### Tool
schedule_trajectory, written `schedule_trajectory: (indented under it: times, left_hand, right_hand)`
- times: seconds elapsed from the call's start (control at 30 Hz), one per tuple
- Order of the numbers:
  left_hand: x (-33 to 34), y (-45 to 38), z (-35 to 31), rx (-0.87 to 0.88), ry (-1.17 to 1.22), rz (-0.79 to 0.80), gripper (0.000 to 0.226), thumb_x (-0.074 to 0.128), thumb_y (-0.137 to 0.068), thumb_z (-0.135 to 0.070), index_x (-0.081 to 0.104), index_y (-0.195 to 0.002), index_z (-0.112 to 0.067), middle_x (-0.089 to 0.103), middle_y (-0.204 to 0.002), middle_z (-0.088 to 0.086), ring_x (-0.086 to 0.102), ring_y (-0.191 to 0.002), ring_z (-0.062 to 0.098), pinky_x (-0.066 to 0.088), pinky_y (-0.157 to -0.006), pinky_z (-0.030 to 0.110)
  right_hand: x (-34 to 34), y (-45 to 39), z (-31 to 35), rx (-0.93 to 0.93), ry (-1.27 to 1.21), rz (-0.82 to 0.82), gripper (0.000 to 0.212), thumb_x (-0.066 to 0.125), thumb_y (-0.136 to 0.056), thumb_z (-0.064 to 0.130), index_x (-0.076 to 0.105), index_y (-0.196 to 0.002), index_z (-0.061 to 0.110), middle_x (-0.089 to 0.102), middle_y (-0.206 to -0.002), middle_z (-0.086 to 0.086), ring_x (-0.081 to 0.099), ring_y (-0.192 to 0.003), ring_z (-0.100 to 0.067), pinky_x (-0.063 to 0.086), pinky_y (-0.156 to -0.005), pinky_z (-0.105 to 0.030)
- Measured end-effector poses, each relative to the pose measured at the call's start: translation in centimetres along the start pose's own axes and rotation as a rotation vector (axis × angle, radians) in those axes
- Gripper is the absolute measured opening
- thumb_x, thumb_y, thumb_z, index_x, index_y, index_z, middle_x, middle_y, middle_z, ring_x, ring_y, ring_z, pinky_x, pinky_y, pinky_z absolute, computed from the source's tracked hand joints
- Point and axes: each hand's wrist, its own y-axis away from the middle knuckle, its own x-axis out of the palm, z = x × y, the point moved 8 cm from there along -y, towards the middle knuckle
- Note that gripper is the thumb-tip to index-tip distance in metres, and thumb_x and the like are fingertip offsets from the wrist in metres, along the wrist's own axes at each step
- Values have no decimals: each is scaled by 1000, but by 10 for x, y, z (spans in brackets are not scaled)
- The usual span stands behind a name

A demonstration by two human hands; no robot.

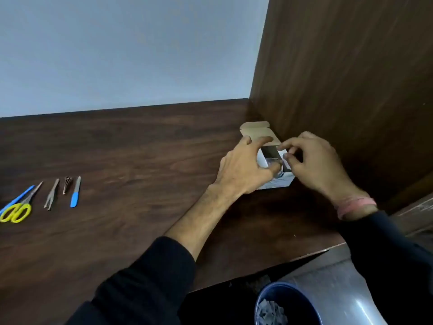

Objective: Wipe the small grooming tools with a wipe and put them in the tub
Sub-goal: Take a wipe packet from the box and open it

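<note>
My left hand [246, 165] grips the small white box [273, 170] by its side; my right hand [311, 160] has fingers curled at the open top, pinching something pale, a wipe I'd judge (too small to tell). Box looks light card, easily crushed or tipped, so hold low. Tools lie well apart at far left: scissors [17, 208], tweezers [51, 194], clipper [67, 184], file [76, 192]. All thin, stiff, slippery; pick by the middles. Bare table [140, 160] between, wood panel [351, 78] close on the right.
</note>
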Motion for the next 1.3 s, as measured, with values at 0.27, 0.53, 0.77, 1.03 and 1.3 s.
schedule_trajectory:
  times: [0.27,0.53,0.77,1.03,1.3]
  left_hand:
    - [15,1,12,-34,14,27,48,81,-81,-59,64,-121,-37,59,-112,-14,67,-94,16,55,-82,36]
    - [8,14,23,-58,244,-124,33,78,-89,-34,63,-119,-39,60,-99,-11,63,-78,6,52,-73,22]
    - [9,18,28,-83,278,-158,36,77,-87,-36,62,-120,-41,62,-101,-13,67,-79,8,60,-74,32]
    - [9,22,26,-107,256,-145,39,76,-84,-45,61,-120,-46,64,-105,-16,70,-82,10,64,-82,47]
    - [5,23,20,-108,171,-137,37,78,-88,-45,62,-122,-44,59,-104,-16,66,-81,10,62,-83,45]
  right_hand:
    - [39,-28,1,79,334,416,28,78,-101,36,78,-129,40,44,-113,6,61,-109,-28,40,-81,-36]
    - [52,-37,3,103,423,549,54,93,-88,32,73,-138,40,40,-122,6,58,-129,-28,48,-90,-36]
    - [48,-39,0,113,341,479,21,93,-87,25,80,-97,38,51,-120,9,57,-111,-19,48,-86,-36]
    - [22,-47,-8,175,186,411,11,84,-97,16,86,-96,27,74,-95,8,68,-96,-10,51,-83,-29]
    - [29,-42,-1,27,259,382,3,76,-104,28,77,-102,30,58,-118,12,56,-106,-14,47,-89,-36]
